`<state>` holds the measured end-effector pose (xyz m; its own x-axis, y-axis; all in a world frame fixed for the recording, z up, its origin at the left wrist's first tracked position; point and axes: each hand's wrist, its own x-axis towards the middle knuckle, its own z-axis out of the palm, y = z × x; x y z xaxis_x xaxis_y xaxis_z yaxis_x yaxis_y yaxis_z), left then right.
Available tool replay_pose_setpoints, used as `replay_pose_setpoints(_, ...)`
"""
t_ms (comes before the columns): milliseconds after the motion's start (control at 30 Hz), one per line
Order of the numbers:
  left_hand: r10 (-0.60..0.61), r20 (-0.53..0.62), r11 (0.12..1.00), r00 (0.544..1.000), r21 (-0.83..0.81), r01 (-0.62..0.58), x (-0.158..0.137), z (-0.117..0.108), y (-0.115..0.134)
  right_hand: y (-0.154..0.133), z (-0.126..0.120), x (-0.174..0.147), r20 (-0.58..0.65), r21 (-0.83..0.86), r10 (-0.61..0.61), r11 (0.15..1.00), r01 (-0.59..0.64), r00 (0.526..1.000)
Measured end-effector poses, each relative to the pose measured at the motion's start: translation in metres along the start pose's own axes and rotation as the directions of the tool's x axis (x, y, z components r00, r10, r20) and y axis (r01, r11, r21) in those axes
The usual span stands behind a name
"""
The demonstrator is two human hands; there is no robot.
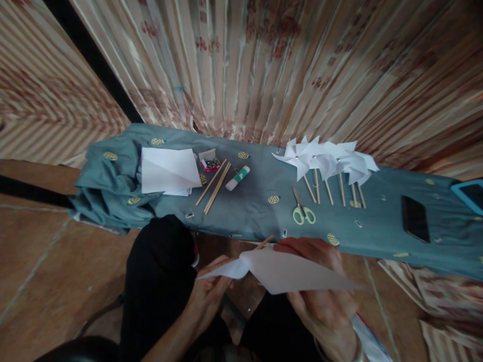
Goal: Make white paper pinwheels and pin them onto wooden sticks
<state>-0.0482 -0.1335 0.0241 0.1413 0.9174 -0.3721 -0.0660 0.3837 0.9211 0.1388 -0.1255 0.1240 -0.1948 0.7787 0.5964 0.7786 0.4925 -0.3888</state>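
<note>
A white paper pinwheel (294, 269) is held over my lap, just in front of the cloth-covered surface. My left hand (211, 286) pinches its left side, with thumb and fingers closed on the paper. On the other side, my right hand (320, 311) wraps round the paper, and the large blade hides part of its fingers. A wooden stick (265, 242) pokes out behind the pinwheel's middle; its other end is hidden. Green-handled scissors (304, 215) lie beyond my hands.
On the green cloth (260, 211) lie a stack of white paper (169, 168), a small box of metal pins (210, 162), loose wooden sticks (218, 188) and a glue stick (238, 178). Several finished pinwheels (328, 158) rest farther right, beside a phone (415, 218). A curtain (234, 75) hangs behind.
</note>
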Motion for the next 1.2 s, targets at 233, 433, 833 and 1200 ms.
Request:
replay_pose_setpoints(233,0.053,0.034,0.997,0.998,0.054,-0.055,-0.001,0.001,0.002,0.001,-0.002,0.0,0.04,-0.009,0.049,0.999,-0.049,0.998)
replay_pose_setpoints(433,0.078,0.101,0.994,0.992,0.073,-0.086,0.0,-0.002,0.002,0.002,-0.001,-0.004,0.026,-0.001,0.042,0.999,-0.042,0.999)
replay_pose_setpoints(833,0.06,0.105,0.982,0.993,0.174,-0.077,0.005,-0.003,-0.006,0.024,0.012,0.01,0.232,0.079,0.243,0.961,-0.267,0.942)
replay_pose_setpoints(1200,-0.225,0.044,0.949,0.973,-0.219,0.229,0.028,0.026,-0.024,0.094,0.073,0.044,0.706,-0.13,0.417,0.871,-0.475,0.573)
